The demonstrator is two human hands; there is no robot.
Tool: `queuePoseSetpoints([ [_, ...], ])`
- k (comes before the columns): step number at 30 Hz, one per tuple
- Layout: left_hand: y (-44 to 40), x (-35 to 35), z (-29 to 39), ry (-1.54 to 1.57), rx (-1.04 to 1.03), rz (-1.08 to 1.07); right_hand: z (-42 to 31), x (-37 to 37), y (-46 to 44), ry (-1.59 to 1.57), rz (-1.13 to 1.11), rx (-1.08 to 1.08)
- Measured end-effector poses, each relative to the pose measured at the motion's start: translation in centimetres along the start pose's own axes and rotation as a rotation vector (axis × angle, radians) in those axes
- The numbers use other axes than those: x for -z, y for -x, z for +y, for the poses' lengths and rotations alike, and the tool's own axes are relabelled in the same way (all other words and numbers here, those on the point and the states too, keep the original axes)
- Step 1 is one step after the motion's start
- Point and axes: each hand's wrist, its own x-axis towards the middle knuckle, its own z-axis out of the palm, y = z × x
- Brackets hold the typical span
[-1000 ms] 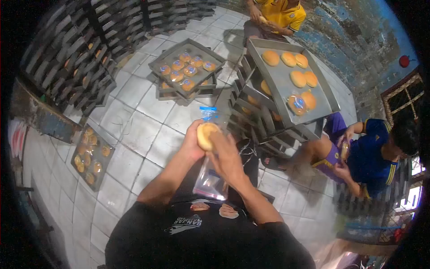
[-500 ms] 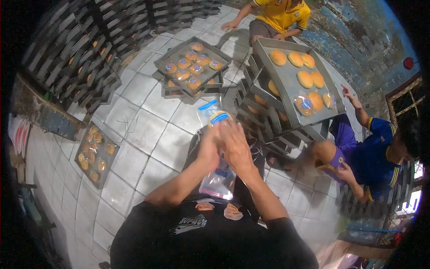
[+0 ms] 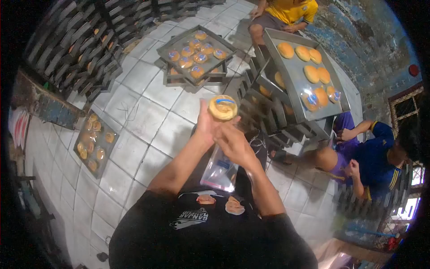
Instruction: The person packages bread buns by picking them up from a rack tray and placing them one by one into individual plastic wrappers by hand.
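Note:
A round golden bun with a blue label, in a clear plastic bag, is held up in front of me. My left hand supports it from the left and beneath, its fingers partly behind the bun. Just below the bun, my right hand has its fingers pinched together close to the left palm; they seem to be at the bag's end, but the fingertips are hard to make out. On my lap, under my wrists, lies a stack of clear plastic bags.
Ahead stand stacked trays of bagged buns. At right, a taller stack carries a tray of mostly unbagged buns. Another tray lies on the floor at left. One person sits beyond, another at right.
The bun has turned and risen clear of my fingers, its loose bag end no longer sticking up. My right hand has dropped below it. Both other people's hands have drawn in.

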Motion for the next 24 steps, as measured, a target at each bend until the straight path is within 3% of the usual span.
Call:
queuePoseSetpoints([
  [1, -0.2, 0.6, -0.2, -0.005, 0.008, 0.008, -0.3, 0.1, 0.0, -0.129, -0.116, -0.094],
  [3, -0.9, 1.4, 0.2, -0.007, -0.097, 0.033, -3.5, 0.6, 2.3, -0.769, -0.576, -0.066],
  [4, -0.9, 1.8, 0.9, -0.072, -0.198, 0.071, -3.3, 0.5, 3.0, -0.776, -0.575, -0.069],
  [7, 1.2, 2.5, 2.8, 0.02, -0.281, 0.162, -1.7, 1.0, 4.4, -0.644, -0.28, -0.203],
  [8, 2.7, 1.9, 1.8, 0.006, -0.222, 0.104, -0.9, 0.4, 2.9, -0.271, 0.181, -0.193],
  [9, 4.5, 1.7, 0.6, -0.068, -0.074, 0.042, -0.6, 0.8, 1.9, 0.3, 0.5, 0.106],
  [11, 5.0, 2.7, -1.0, -0.002, 0.175, 0.005, -0.6, 0.4, 2.3, 0.309, 0.417, 0.274],
  [13, 5.0, 3.3, 0.0, -0.001, 0.204, -0.014, -0.3, -0.1, 2.6, 0.303, 0.356, 0.266],
  [15, 4.7, 0.8, 1.0, -0.394, -0.083, 0.235, 1.6, 0.5, 1.6, 0.329, 0.283, 0.308],
  [17, 3.3, 3.2, -0.5, -0.401, -0.117, 0.183, 4.5, 0.6, 0.8, -0.042, 0.272, -0.252],
  [18, 1.7, 5.2, -1.4, -0.503, -0.23, 0.172, 4.5, 0.6, 0.8, -0.093, 0.259, -0.296],
  [19, 1.1, 5.5, -1.3, -0.613, -0.34, 0.16, 4.6, 0.1, 0.9, -0.095, 0.256, -0.282],
  [21, 1.1, 5.1, -0.1, -0.468, -0.294, 0.184, 5.1, -1.1, 1.8, -0.113, 0.5, -0.127],
  [22, 2.3, 3.4, 0.6, -0.401, -0.225, 0.237, 4.3, -1.2, 2.1, -0.107, 0.498, -0.132],
  [24, 3.3, 2.6, 0.9, -0.249, -0.166, 0.231, 2.5, -1.0, 2.6, 0.355, 0.436, 0.289],
])
